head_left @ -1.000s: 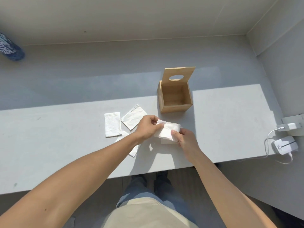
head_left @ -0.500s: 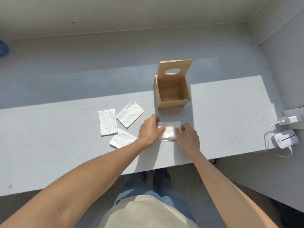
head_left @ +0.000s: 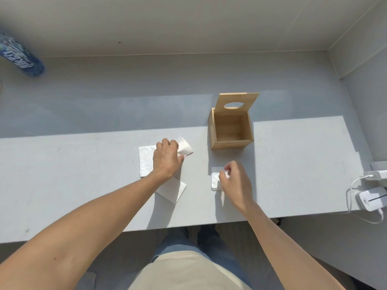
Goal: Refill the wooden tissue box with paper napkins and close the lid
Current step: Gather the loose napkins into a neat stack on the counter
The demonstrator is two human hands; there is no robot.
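The wooden tissue box stands on the grey table, and I see nothing inside it. Its lid, with an oval hole, is tipped up at the back. My left hand lies palm down on loose white napkins: a flat one, a tilted one under the fingertips, and a third nearer me. A folded napkin lies in front of the box. My right hand hovers over its right side, fingers loosely curled and touching it.
A blue plastic bottle lies at the far left. At the right edge sit a white plug and a white device with a looping cable. Walls close the back and right. The table's front edge is near my legs.
The folded napkin went from both hands down onto the table. My left hand has left it and moved left onto the loose napkins; my right hand has stayed over it.
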